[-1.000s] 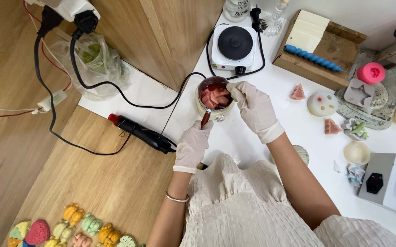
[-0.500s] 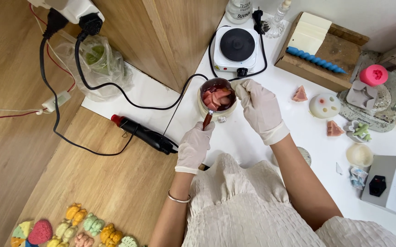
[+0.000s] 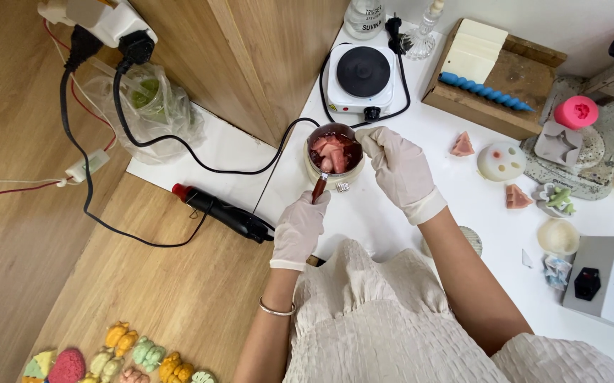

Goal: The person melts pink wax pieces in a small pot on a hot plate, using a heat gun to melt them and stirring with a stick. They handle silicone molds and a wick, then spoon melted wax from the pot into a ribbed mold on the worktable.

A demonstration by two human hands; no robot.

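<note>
A small metal melting pot (image 3: 335,153) with pink wax chunks in dark red liquid stands on a white warmer base on the white table (image 3: 392,227). My left hand (image 3: 300,228), in a white glove, is shut on the pot's brown handle (image 3: 318,189) at its near side. My right hand (image 3: 399,170), also gloved, touches the pot's right rim with its fingertips. A silver bracelet sits on my left wrist.
A white hot plate (image 3: 361,78) stands behind the pot, its black cable looping left. A black heat gun (image 3: 222,211) lies to the left. Wax pieces, a pink mould (image 3: 575,112), a blue twisted candle (image 3: 484,91) and a scale (image 3: 605,284) fill the right side. Coloured wax shapes (image 3: 115,358) lie at the bottom left.
Both hands keep their places at the pot; only the camera view shifts slightly.
</note>
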